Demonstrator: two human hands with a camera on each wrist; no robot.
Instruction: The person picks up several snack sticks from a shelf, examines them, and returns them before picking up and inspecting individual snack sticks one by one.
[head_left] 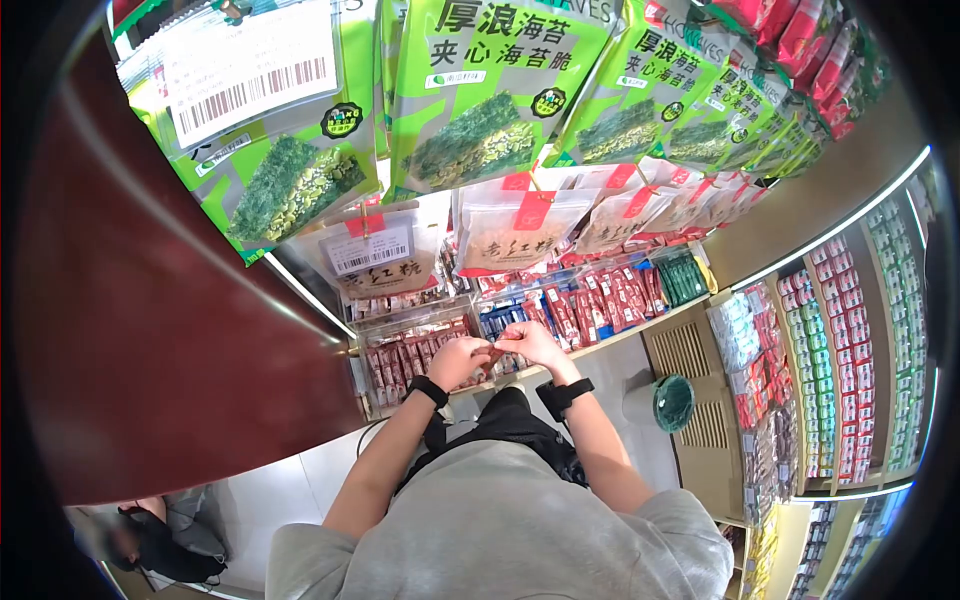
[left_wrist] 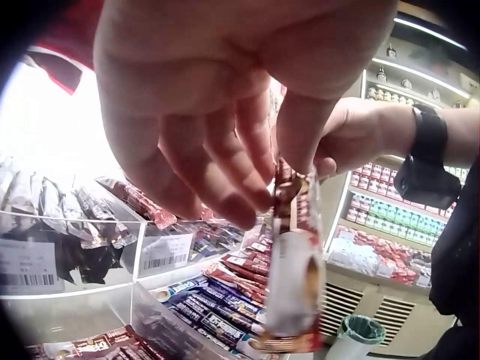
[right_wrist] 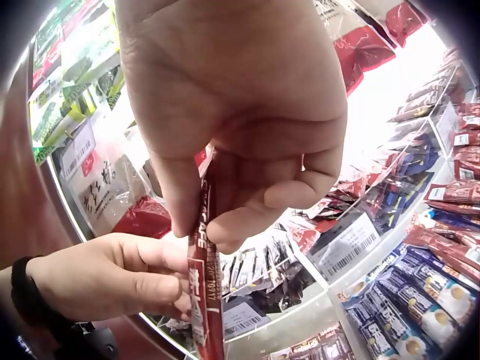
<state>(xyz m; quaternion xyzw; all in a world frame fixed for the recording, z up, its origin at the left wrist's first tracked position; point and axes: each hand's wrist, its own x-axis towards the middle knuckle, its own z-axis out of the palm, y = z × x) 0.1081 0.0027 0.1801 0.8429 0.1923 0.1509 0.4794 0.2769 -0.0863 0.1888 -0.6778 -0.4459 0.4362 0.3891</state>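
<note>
A slim red stick packet (right_wrist: 206, 296) with pale lettering is held upright between both hands. My right hand (right_wrist: 240, 97) pinches its upper end between thumb and fingers. In the right wrist view my left hand (right_wrist: 112, 274) reaches in from the side, its thumb and fingertips at the packet's middle. The left wrist view shows the packet's (left_wrist: 296, 285) white panel, and the left thumb comes down onto its top. Seen from the head, the left hand (head_left: 460, 362) and right hand (head_left: 535, 345) meet at their fingertips, over bins of similar packets (head_left: 415, 350).
Clear-walled bins hold blue sticks (right_wrist: 409, 300) and red sticks (head_left: 600, 300). Green seaweed snack bags (head_left: 480, 110) and paler bags (head_left: 520, 235) hang above. A dark red panel (head_left: 180, 330) stands left; a green-lined trash bin (head_left: 673, 403) stands right. Another person (head_left: 160, 540) is at lower left.
</note>
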